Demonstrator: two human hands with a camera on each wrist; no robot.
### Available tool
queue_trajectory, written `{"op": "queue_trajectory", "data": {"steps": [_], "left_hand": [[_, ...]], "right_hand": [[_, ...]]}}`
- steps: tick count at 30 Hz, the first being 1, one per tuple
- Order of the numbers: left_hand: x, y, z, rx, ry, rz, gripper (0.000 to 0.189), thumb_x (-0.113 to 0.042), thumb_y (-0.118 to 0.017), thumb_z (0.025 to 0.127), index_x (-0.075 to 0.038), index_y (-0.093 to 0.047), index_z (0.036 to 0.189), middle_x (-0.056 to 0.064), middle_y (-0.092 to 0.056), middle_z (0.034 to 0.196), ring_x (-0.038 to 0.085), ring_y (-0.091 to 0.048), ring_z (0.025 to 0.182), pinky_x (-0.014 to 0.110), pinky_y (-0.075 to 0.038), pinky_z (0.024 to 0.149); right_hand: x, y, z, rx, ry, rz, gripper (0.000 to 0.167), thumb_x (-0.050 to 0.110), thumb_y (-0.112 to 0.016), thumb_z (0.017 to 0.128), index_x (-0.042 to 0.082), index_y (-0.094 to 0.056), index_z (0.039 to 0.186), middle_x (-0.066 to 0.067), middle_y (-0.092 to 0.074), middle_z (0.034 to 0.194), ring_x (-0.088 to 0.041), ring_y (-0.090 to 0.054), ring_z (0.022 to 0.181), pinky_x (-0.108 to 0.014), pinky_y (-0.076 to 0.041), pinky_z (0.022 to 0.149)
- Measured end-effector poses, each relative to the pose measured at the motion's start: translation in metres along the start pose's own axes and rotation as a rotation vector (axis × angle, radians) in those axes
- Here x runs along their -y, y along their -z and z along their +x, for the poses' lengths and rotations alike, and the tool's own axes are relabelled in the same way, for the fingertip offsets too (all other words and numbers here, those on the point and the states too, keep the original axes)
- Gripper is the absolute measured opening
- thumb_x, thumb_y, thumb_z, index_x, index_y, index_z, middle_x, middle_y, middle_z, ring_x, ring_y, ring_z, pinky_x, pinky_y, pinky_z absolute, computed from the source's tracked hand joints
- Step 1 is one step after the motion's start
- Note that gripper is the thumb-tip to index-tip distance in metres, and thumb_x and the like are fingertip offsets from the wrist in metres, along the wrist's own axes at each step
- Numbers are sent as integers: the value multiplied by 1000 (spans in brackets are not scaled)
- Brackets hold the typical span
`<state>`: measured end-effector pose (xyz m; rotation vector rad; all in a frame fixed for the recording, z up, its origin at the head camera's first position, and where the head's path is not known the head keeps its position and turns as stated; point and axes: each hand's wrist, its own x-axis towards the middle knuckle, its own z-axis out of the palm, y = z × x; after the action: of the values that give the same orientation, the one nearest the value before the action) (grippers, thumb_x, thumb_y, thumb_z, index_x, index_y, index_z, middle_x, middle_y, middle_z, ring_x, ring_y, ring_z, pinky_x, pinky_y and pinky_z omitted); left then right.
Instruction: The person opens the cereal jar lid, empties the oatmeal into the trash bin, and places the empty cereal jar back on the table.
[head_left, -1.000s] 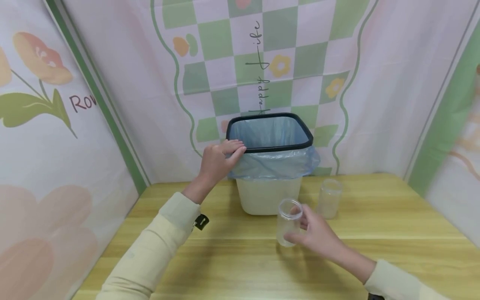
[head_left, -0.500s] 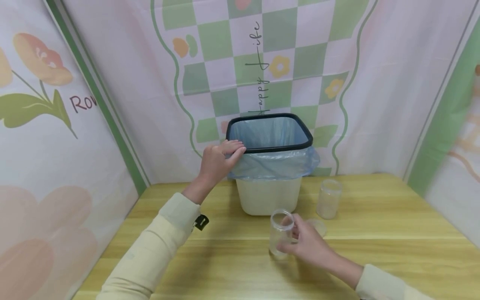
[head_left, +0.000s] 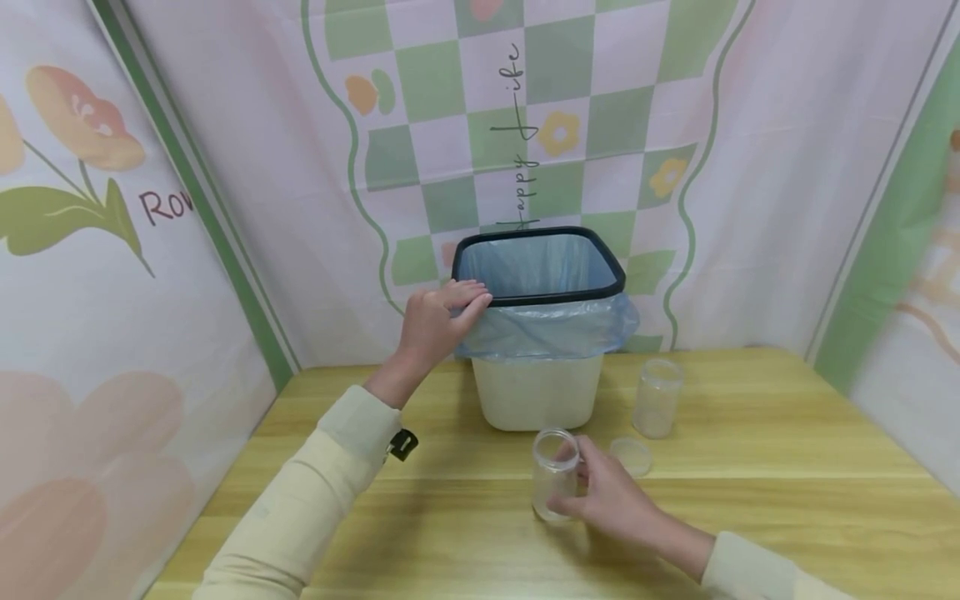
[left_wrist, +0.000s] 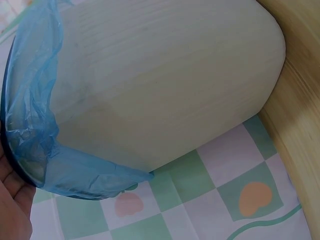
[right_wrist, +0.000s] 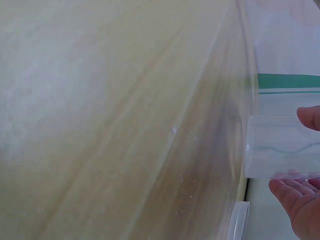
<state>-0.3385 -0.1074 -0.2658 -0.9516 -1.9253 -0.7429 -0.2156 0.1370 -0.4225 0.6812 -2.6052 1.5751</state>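
My left hand (head_left: 438,329) grips the black rim (head_left: 558,296) of a pale trash can (head_left: 536,392) at its near left corner. A blue liner bag (head_left: 547,329) folds over the outside of the can; the left wrist view shows the fingers (left_wrist: 17,192) bent at the rim. My right hand (head_left: 611,496) holds a clear plastic jar (head_left: 553,492) between thumb and fingers. This jar stands upright, its mouth uncovered, at or just above the tabletop. Beside the hand lies a round clear lid (head_left: 631,457). A second clear jar (head_left: 657,400) stands upright behind it.
The wood-grain table (head_left: 450,525) carries the can at its back middle. Printed curtains (head_left: 765,208) hang close behind and on both sides. A black strap (head_left: 402,444) shows at the left cuff.
My right hand has moved the jar left and toward me, lowering it slightly. The flat lid, hidden before, has come into view on the table. My left hand has stayed at the rim.
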Motion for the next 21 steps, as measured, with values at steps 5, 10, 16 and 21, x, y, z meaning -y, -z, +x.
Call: {"op": "queue_trajectory", "data": {"steps": [5, 10, 16, 21], "left_hand": [[1, -1, -1, -1, -1, 6, 14, -10, -74, 86, 0, -77, 95, 10, -73, 92, 21, -71, 92, 35, -52, 91], [0, -1, -1, -1, 4, 15, 14, -10, -74, 86, 0, -77, 95, 10, -73, 93, 21, -71, 92, 35, -52, 91], [0, -1, -1, -4, -1, 15, 14, -11, -75, 86, -1, -77, 95, 10, -73, 92, 21, -71, 92, 35, -52, 91], [0, -1, -1, -3, -3, 18, 14, -11, -74, 86, -1, -77, 95, 11, -73, 93, 21, -71, 92, 35, -52, 91]], "right_hand": [[-2, -2, 0, 10, 0, -8, 54, 12, -85, 71, 3, -50, 111, -19, -60, 115, -46, -60, 107, -43, -55, 84], [-4, -3, 0, 5, 5, -38, 54, 13, -86, 71, 3, -51, 111, -19, -61, 115, -44, -61, 107, -43, -54, 86], [-7, -4, 0, 2, 14, -40, 54, 13, -86, 71, 3, -51, 111, -18, -61, 115, -43, -62, 106, -44, -54, 87], [-8, -4, 0, 8, 28, -35, 54, 13, -86, 71, 3, -51, 111, -18, -62, 114, -42, -62, 105, -43, -54, 85]]}}
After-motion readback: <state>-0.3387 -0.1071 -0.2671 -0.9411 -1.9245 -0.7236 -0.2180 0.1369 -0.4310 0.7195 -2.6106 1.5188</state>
